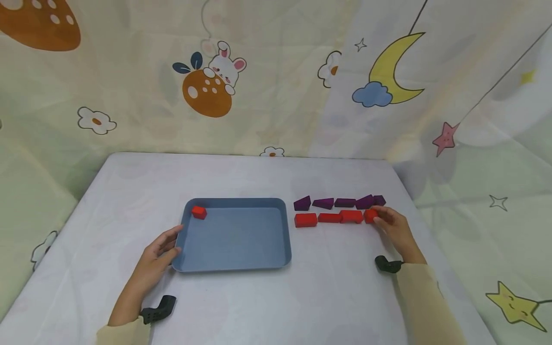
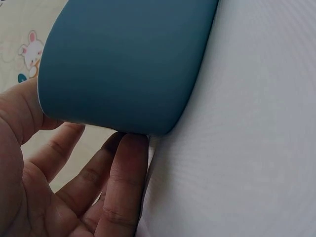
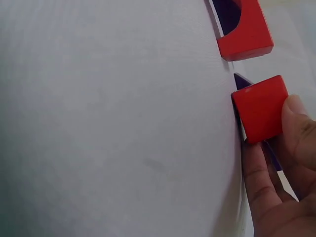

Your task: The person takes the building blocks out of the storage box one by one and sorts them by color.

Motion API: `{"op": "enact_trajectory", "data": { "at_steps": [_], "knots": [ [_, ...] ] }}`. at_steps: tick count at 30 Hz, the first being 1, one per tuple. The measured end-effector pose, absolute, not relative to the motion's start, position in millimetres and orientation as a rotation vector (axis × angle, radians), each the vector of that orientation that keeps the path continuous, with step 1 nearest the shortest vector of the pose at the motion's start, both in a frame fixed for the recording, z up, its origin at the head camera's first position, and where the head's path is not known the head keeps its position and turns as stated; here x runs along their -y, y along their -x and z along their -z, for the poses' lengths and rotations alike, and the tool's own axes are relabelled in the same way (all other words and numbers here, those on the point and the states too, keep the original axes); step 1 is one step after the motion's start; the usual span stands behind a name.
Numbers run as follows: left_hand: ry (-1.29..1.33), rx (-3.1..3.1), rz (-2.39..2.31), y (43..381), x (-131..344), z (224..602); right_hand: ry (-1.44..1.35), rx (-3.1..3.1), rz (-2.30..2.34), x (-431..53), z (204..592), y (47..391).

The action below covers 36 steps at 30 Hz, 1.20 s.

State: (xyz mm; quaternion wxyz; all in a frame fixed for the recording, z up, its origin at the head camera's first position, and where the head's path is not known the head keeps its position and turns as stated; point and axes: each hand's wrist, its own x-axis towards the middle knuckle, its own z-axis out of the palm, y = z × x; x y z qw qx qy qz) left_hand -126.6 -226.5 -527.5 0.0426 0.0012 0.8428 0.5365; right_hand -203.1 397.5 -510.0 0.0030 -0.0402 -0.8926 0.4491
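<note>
A blue tray (image 1: pixel 233 239) lies on the table, a small red block (image 1: pixel 199 212) in its far left corner. My left hand (image 1: pixel 157 254) holds the tray's left edge; in the left wrist view the thumb lies at the rim and fingertips touch the outer wall (image 2: pixel 118 74). To the right, my right hand (image 1: pixel 396 232) pinches a red cube-like block (image 3: pixel 261 108) between thumb and fingers, at the right end of a row of red blocks. That row includes a long red block (image 1: pixel 305 220), a thin one (image 1: pixel 329 218) and a notched one (image 3: pixel 249 39).
Behind the red row runs a row of several purple blocks (image 1: pixel 345 202) of varied shapes. A white cloth covers the table (image 1: pixel 258 306). A patterned curtain (image 1: pixel 276 96) hangs behind it. Each wrist wears a black camera mount (image 1: pixel 159 309).
</note>
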Motion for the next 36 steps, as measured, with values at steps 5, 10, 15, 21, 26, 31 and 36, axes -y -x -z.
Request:
{"op": "enact_trajectory", "data": {
  "at_steps": [5, 10, 15, 21, 26, 31, 36],
  "knots": [
    [0.004, -2.586, -1.632, 127.0, 225.5, 527.0, 0.112, 2.804, -1.387, -399.3, 509.4, 205.2],
    [0.017, -2.581, -1.626, 125.6, 225.3, 526.9, 0.149, 2.736, -1.262, -393.8, 499.4, 200.5],
    [0.017, -2.588, -1.624, 125.2, 224.8, 526.6, 0.255, 2.554, -1.226, -375.0, 485.1, 194.4],
    [0.021, -2.582, -1.622, 126.4, 225.4, 526.2, 0.166, 2.508, -1.331, -338.5, 465.3, 193.9],
    [0.003, -2.579, -1.631, 126.1, 226.8, 525.8, 0.01, 2.518, -1.445, -298.9, 458.2, 203.0],
    [-0.006, -2.577, -1.639, 126.2, 227.3, 526.6, -0.113, 2.503, -1.609, -259.0, 456.9, 216.7],
    [0.007, -2.564, -1.644, 126.5, 226.2, 527.9, -0.22, 2.476, -1.727, -219.7, 455.5, 229.1]
  ]
}}
